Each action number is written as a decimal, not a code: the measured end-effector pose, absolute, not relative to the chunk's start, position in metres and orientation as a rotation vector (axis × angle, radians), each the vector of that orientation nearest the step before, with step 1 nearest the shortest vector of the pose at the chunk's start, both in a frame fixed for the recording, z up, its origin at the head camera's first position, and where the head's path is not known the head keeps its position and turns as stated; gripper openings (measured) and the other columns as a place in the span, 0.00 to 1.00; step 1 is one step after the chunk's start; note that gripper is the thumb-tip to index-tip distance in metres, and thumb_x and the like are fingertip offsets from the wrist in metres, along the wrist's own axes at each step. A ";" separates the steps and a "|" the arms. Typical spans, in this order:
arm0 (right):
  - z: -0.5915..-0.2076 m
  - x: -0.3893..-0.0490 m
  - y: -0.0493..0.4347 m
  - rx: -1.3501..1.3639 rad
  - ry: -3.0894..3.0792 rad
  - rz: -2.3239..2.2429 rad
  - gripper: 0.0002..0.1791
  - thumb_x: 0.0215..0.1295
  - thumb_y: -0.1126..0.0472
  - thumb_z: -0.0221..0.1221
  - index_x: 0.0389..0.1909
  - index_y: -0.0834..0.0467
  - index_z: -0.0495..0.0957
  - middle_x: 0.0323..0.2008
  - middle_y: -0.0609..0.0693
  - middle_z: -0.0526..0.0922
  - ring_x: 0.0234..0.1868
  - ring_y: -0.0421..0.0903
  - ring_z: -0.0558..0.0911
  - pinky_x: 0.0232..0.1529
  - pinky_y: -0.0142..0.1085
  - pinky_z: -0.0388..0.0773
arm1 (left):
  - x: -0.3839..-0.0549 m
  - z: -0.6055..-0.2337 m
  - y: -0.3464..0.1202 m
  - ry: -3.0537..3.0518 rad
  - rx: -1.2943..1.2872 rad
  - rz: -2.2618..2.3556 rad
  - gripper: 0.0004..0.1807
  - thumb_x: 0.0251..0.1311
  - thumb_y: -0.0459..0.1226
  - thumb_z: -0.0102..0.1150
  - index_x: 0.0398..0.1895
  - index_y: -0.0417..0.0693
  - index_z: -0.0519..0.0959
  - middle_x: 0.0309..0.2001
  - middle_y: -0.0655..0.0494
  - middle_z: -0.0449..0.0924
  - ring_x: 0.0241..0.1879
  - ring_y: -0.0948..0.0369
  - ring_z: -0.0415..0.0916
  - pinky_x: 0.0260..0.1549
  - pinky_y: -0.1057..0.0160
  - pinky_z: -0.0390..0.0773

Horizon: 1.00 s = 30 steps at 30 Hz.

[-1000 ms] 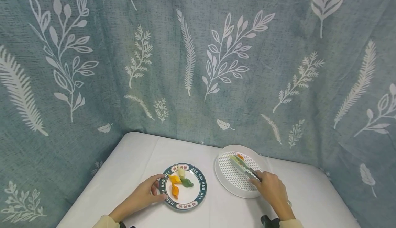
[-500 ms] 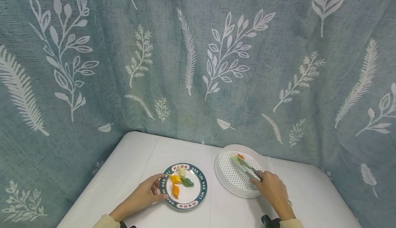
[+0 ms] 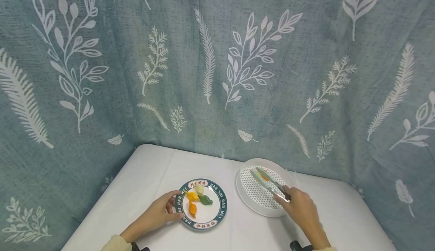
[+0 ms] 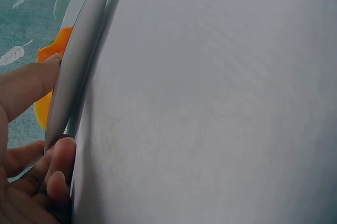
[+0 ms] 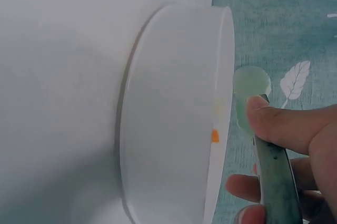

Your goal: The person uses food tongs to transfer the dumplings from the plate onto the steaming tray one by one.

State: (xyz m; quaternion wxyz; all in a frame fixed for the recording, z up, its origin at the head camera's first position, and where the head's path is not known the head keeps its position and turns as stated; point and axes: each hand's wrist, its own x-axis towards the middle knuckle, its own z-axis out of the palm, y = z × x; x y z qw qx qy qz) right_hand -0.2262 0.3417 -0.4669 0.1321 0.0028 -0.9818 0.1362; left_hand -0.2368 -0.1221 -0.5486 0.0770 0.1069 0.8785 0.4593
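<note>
My left hand (image 3: 159, 214) pinches the near-left rim of a plate (image 3: 222, 211) with a green patterned border. Its thumb lies over the rim and its fingers sit at the underside, as the left wrist view shows. On the plate are dumpling-shaped pieces: pale (image 3: 199, 189), yellow (image 3: 192, 197), green (image 3: 205, 200) and orange (image 3: 192, 209). My right hand (image 3: 300, 207) grips pale green tongs (image 3: 268, 186) with dark handles, their tips spread over a white perforated steamer tray (image 3: 249, 194). Between the tong arms show an orange piece (image 3: 264, 177) and, partly hidden, a pale one.
A white cloth (image 3: 163, 168) covers the table. Behind and at both sides hangs a blue-green curtain (image 3: 204, 130) with white leaf prints, right up to the table's back edge. The white wall of the tray (image 5: 168, 113) stands high in the right wrist view.
The tong tips have spread apart and moved slightly toward the back. The orange piece, earlier beyond the tips, now shows between the arms. My left hand and the plate have stayed put.
</note>
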 end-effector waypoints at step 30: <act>-0.472 -0.183 0.269 0.205 -2.858 0.544 0.30 0.52 0.42 0.76 0.55 0.51 0.87 0.29 0.34 0.79 0.29 0.36 0.72 0.33 0.39 0.74 | -0.235 -0.547 -0.119 2.658 0.260 1.349 0.48 0.47 0.51 0.81 0.72 0.49 0.70 0.40 0.58 0.74 0.33 0.60 0.71 0.29 0.64 0.73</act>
